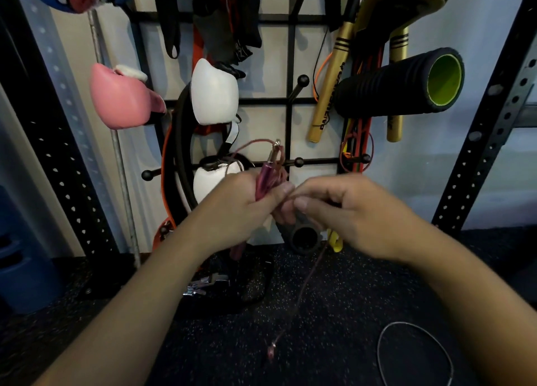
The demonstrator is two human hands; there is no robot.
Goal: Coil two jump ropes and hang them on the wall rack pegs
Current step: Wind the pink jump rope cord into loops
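Pink glove (122,100): hung at left of wall rack (290,100). White glove (215,92): on rack, centre. Left hand (244,202): fingers curled round pink handle (266,179) of red rope (308,278), held upright before a peg (298,162). Right hand (345,211): pinching the rope's cord just beside the left hand; cord trails down to floor (334,313). Second rope (412,353): grey loop lying on floor, lower right. Foam roller (401,83): on rack, right.
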